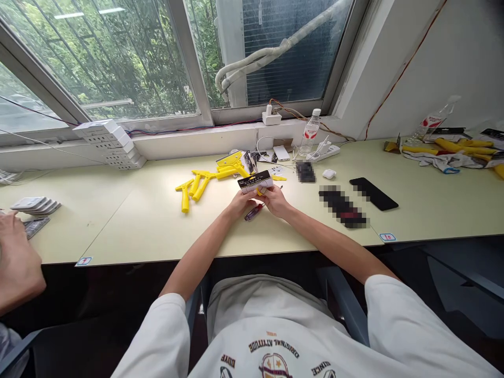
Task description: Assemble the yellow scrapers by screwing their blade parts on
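Note:
Both of my hands hold a black-and-white packaging card (255, 181) with a hang slot, above the table. My left hand (240, 205) is closed on its lower left side. On the lower right side, my right hand (275, 201) grips it with bent fingers. A small yellow piece (260, 192) shows between the fingers; its full shape is hidden. Just under my hands lies a screwdriver (253, 212) with a dark, red-ended handle. Yellow plastic T-shaped handles (202, 186) lie to the left, and more yellow parts (232, 164) are heaped behind with printed packaging.
A water bottle (310, 132) and a power strip (325, 152) stand at the back. To the right are an earbud case (329, 174) and a black phone-like slab (374, 193). Gloves and yellow items (452, 152) lie far right. At left, another person's hand (16, 247) is near stacked plates (36, 205).

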`<state>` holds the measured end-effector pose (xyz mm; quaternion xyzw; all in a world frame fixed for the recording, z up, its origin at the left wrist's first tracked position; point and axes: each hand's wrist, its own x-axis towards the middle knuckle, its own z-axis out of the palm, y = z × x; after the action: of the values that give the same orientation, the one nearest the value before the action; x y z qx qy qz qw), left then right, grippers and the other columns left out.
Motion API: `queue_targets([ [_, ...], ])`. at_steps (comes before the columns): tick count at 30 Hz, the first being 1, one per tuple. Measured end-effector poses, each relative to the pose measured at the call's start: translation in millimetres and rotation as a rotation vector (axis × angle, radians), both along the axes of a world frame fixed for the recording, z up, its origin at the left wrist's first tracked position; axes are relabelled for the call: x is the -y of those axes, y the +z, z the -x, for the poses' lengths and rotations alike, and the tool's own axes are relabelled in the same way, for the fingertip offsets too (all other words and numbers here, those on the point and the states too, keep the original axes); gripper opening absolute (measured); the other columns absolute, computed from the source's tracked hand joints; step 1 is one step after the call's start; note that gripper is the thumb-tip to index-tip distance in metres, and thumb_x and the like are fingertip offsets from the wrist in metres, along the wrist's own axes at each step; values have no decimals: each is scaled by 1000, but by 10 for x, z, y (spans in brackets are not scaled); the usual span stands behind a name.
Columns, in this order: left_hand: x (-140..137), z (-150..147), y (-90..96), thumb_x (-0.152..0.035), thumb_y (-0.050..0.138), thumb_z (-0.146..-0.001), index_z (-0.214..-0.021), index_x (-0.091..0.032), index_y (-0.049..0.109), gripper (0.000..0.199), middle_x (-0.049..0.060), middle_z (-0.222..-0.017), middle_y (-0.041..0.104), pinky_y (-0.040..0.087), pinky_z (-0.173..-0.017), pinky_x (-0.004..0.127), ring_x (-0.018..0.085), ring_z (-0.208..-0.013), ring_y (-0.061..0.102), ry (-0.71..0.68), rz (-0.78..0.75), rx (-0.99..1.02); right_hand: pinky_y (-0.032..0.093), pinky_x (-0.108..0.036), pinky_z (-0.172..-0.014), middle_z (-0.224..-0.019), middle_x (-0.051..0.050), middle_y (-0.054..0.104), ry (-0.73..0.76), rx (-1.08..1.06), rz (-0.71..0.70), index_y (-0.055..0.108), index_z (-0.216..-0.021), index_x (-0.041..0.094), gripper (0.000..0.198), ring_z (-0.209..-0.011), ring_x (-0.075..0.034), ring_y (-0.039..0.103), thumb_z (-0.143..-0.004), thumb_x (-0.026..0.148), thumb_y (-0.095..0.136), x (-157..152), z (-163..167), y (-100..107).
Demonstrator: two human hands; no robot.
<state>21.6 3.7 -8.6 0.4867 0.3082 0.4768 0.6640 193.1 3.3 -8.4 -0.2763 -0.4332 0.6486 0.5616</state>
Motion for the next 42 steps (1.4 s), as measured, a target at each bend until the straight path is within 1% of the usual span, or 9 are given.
queue_targets([
  [7,-11,2,-42,-54,110,-69,-115,-19,83,64,12,-114,82,62,-68,34,21,-85,76,74,30,33,74,-44,-83,-114,-5,85,-6,138,-50,73,-110,27,71,-97,-26,80,-64,71,106,16,-14,18],
  [10,-15,13,-37,-51,109,-69,-113,-19,83,60,10,-113,82,60,-70,33,20,-87,75,96,8,44,65,-33,-65,-104,-3,83,-36,235,-93,70,-110,26,68,-87,-22,76,-68,69,104,19,-45,40],
  [13,-1,4,-9,-52,108,-69,-108,-20,81,57,8,-109,80,57,-70,32,19,-85,72,126,-5,34,56,-30,-59,-100,-1,79,-48,276,-142,67,-111,27,65,-80,-19,70,-73,68,101,7,-52,40],
  [19,42,-27,60,-53,107,-66,-102,-20,81,55,6,-99,80,51,-68,31,17,-79,67,141,-27,-1,57,-32,-70,-97,3,76,-127,241,-179,53,-111,31,68,-80,-17,66,-74,63,100,19,9,4],
  [25,19,-3,10,-48,107,-67,-110,-22,86,54,8,-113,86,48,-70,31,19,-89,73,183,15,65,65,-38,-89,-97,3,75,-198,225,-151,53,-122,33,85,-94,-22,74,-63,64,106,53,27,-25],
  [28,-10,-7,-49,-45,107,-67,-108,-24,87,50,6,-112,86,49,-74,32,20,-92,75,218,9,73,66,-39,-86,-96,3,72,-159,278,-144,60,-112,30,75,-92,-22,74,-63,62,106,40,0,-57],
  [32,-64,11,-65,-48,108,-67,-104,-26,85,49,4,-111,86,52,-80,34,23,-100,76,327,4,139,62,-37,-77,-93,0,75,-83,462,-145,73,-118,26,58,-85,-22,73,-73,50,99,52,-47,-77],
  [37,-155,147,30,-46,109,-66,-106,-27,82,52,5,-113,84,56,-90,36,26,-110,76,445,2,270,61,-40,-95,-108,-5,83,-88,815,-316,84,-107,24,25,-103,-26,76,-84,34,86,114,-81,-32],
  [42,-190,279,125,-45,103,-77,-105,-26,79,42,5,-102,82,55,-90,34,24,-104,76,518,-11,320,60,-35,-91,-104,-3,83,4,931,-307,81,-105,22,25,-95,-21,76,-83,30,87,150,-64,-27],
])
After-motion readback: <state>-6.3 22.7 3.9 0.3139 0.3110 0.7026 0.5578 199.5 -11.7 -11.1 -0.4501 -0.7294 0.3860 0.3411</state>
